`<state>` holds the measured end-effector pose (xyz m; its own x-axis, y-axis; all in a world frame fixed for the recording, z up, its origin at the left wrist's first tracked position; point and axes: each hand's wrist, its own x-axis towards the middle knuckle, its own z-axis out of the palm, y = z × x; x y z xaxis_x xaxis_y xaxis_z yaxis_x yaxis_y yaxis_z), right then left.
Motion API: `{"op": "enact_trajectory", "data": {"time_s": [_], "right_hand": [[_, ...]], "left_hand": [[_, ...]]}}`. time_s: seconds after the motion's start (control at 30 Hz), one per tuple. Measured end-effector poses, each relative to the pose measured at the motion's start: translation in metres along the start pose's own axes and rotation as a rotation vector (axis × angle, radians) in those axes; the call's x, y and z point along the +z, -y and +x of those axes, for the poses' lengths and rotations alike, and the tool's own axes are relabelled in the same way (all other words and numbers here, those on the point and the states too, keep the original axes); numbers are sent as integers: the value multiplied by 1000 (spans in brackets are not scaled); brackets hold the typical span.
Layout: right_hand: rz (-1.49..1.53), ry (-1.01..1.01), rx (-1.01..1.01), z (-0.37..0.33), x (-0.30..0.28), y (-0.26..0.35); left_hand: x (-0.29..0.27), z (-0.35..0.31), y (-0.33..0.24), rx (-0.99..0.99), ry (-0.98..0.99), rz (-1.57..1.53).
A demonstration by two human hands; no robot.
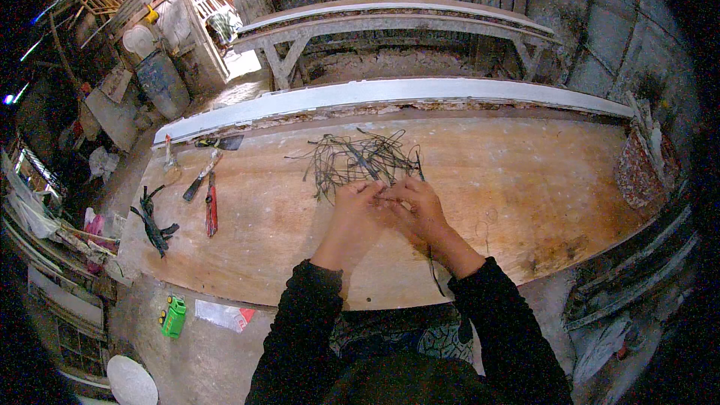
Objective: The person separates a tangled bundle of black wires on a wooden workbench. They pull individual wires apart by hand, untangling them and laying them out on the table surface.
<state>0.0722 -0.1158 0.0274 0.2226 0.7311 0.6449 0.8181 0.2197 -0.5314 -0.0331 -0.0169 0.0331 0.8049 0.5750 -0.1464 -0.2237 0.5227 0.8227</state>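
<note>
A tangled pile of thin dark cords (341, 157) lies on the wooden table (525, 180), just beyond my hands. My left hand (356, 206) and my right hand (412, 202) meet at the pile's near edge, fingertips pinched together. A dark cord (435, 270) runs from under my right hand and wrist down to the table's front edge. The fingers appear closed on cord, though the exact point of grip is hidden between them.
Left on the table are a red-handled tool (211, 206), a flat-bladed scraper (201, 178), a brush (171, 161) and a dark bundle (155, 221). A long white-topped board (390, 94) borders the back. A green toy truck (172, 317) sits on the floor.
</note>
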Motion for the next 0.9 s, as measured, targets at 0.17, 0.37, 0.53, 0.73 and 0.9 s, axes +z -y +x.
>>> {"op": "enact_trajectory", "data": {"time_s": [0.17,0.37,0.53,0.73,0.9], "right_hand": [[383,-129,391,-1,11,-16],[892,-143,736,0,12,-27],[818,-87,752,5,6,-9],[707,15,717,2,6,-13],[697,73,631,-2,12,-25]], "left_hand": [[-3,7,-2,27,45,47],[-14,18,7,114,3,254],[-9,13,6,120,-2,107],[-12,18,10,180,-28,198],[-14,18,10,248,19,318]]}}
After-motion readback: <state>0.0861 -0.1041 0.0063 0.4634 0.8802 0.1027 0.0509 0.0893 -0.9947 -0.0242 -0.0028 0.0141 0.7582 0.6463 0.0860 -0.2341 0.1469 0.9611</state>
